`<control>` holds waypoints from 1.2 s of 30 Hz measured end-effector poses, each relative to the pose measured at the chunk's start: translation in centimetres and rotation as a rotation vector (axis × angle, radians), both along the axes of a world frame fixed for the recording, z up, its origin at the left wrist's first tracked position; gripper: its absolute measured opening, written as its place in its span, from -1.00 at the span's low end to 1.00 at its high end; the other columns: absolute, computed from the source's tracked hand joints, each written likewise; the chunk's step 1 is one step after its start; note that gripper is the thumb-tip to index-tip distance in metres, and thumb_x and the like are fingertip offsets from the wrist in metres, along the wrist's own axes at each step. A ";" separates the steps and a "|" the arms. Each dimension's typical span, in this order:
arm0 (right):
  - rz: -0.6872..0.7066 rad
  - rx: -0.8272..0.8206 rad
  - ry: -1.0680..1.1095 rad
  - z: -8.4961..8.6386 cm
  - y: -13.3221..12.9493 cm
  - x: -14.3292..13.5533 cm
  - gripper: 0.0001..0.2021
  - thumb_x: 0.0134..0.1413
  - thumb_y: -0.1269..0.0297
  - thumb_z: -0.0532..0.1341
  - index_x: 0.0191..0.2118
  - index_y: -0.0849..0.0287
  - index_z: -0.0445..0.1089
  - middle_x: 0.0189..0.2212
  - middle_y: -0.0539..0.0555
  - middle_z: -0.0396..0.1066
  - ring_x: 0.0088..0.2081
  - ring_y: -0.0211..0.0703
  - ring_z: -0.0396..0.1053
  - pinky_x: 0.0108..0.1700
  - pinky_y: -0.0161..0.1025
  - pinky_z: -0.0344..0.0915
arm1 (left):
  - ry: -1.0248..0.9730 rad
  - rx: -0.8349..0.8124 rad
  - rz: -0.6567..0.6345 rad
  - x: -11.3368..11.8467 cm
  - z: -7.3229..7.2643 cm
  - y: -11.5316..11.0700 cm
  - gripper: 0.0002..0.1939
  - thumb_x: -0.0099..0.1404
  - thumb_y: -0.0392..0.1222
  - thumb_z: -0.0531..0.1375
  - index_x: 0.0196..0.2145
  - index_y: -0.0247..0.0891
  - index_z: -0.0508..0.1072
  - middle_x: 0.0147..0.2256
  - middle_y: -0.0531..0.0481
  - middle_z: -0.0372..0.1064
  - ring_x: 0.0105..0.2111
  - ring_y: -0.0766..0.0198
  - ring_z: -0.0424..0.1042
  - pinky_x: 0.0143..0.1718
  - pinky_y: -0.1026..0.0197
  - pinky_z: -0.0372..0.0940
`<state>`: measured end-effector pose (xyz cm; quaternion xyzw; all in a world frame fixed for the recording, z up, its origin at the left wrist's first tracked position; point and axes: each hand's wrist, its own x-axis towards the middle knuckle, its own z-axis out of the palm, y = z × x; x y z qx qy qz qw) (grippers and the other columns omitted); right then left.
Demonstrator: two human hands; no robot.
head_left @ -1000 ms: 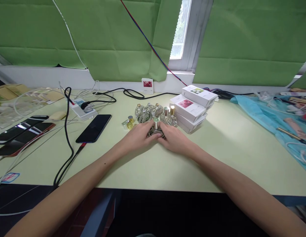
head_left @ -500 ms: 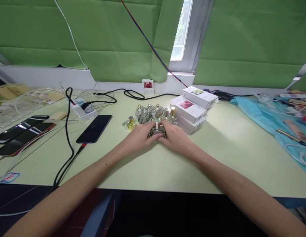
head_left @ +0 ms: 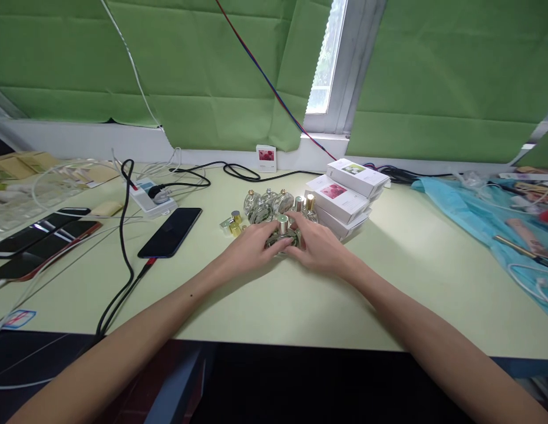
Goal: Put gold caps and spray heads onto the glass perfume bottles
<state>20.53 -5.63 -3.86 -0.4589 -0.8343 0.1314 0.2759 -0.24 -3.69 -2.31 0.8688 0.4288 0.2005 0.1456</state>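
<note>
Between my two hands stands a clear glass bottle (head_left: 283,238) with a silvery cap, upright on the table. My left hand (head_left: 251,244) grips its left side, fingers behind and thumb in front. On its right side my right hand (head_left: 316,244) holds it the same way. Several more glass bottles (head_left: 261,211) stand close behind, some with gold tops and two with tall caps. Loose gold and silver caps (head_left: 235,224) lie left of the bottles. To the right is a stack of white boxes (head_left: 340,197) with flower pictures.
A black phone (head_left: 170,232) on a cable and a white power strip (head_left: 152,200) lie to the left, with two more phones (head_left: 39,241) farther left. A small white box (head_left: 266,159) stands by the wall. Blue plastic sheeting (head_left: 459,203) with clutter covers the right side.
The view has shifted slightly, so things sit a little lower. My right hand's fingers have loosened slightly around the bottle; my left hand has hardly moved.
</note>
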 end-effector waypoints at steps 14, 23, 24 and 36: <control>0.104 0.093 -0.003 0.5 -0.4 0.2 -0.58 0.23 0.17 0.28 0.14 0.16 0.27 0.21 0.28 0.27 -0.26 -0.10 0.44 -0.19 -0.07 0.44 | -0.033 -0.003 -0.014 0.0 0.0 0.0 -0.61 0.48 0.11 0.08 -0.39 -0.22 0.32 -0.47 0.00 0.36 -0.43 0.18 0.34 -0.39 0.16 0.09; 0.106 0.096 0.076 0.6 -0.4 0.2 -0.33 0.28 0.15 0.25 0.41 0.09 0.04 0.18 0.24 0.33 -0.36 -0.17 0.41 -0.18 -0.06 0.46 | -0.043 0.011 -0.039 0.0 0.1 0.0 -0.70 0.46 0.01 0.08 -0.34 -0.22 0.36 -0.44 -0.01 0.38 -0.43 0.18 0.34 -0.37 0.17 0.12; 0.101 0.104 0.098 0.6 -0.4 0.2 -0.32 0.30 0.13 0.24 0.43 0.07 0.01 0.16 0.22 0.35 -0.39 -0.19 0.40 -0.19 -0.06 0.46 | -0.039 0.014 -0.043 0.0 0.1 0.0 -0.72 0.46 -0.01 0.08 -0.34 -0.23 0.36 -0.43 -0.01 0.38 -0.44 0.18 0.34 -0.37 0.17 0.12; 0.100 0.268 0.247 -0.6 0.3 -0.8 -0.65 0.50 0.25 0.01 0.26 0.03 0.33 0.10 0.17 0.42 0.08 -0.05 0.46 0.05 -0.09 0.48 | -0.042 0.024 -0.029 0.4 0.0 -0.3 -0.71 0.45 0.00 0.08 -0.30 -0.25 0.41 -0.44 -0.02 0.41 -0.45 0.18 0.36 -0.36 0.15 0.17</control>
